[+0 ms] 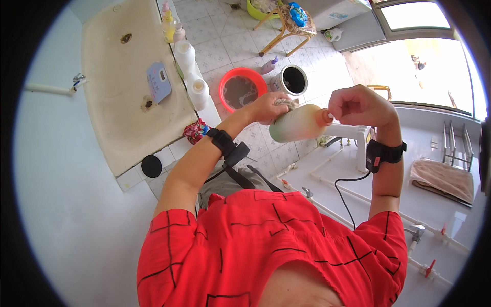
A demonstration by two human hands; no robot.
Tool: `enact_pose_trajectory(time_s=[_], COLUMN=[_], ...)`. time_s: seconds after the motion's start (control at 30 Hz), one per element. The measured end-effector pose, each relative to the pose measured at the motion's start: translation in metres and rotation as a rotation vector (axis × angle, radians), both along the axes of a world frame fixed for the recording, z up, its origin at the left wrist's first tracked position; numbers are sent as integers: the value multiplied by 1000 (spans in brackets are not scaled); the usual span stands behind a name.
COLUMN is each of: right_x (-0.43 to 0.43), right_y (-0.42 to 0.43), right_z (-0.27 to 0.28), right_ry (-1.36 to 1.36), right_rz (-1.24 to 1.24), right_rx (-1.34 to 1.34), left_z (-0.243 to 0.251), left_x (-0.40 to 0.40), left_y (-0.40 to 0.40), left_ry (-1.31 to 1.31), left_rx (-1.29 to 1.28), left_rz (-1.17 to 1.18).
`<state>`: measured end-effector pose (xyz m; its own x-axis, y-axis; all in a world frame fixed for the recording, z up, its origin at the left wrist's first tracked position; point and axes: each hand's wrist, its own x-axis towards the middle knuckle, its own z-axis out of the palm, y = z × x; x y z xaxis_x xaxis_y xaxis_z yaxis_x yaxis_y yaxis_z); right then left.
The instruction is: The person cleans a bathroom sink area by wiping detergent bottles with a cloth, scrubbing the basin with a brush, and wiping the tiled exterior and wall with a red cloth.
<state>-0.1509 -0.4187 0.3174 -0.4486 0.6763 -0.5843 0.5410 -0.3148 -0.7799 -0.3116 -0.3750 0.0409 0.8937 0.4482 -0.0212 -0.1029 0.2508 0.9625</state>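
Observation:
A plastic bottle [299, 122], greenish at its base and orange at its neck, lies tilted in mid-air between my hands. My left hand [270, 107] grips a crumpled, light brown cloth [287, 103] against the bottle's side. At the other end, my right hand [362, 106] has its fingertips at the small white tip of the orange cap [324, 116], seemingly pinching it. Below on the tiled floor is a red basin [264, 82] of murky grey water with some suds.
Left of me runs a stained bathtub [115, 96] holding a blue-grey flat package [158, 82]. White bottles [198, 94] line its ledge. Beyond the basin stand a bucket [277, 82] of dark contents, a purple pump bottle [269, 66] and a stool [285, 28]. A white sink [345, 131] is at right.

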Motion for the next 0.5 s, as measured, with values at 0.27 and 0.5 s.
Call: enact_pose_trajectory(time_s=[0.27, 0.5], right_x=[2, 24], right_y=[-2, -7], right_z=[44, 16], right_ry=[38, 44], right_rz=[-81, -583], right_rx=[183, 191], left_z=[-7, 1], left_x=[-19, -32], left_y=[-25, -3], left_ry=[-140, -353], left_rx=[-735, -1017], left_rz=[-278, 62])
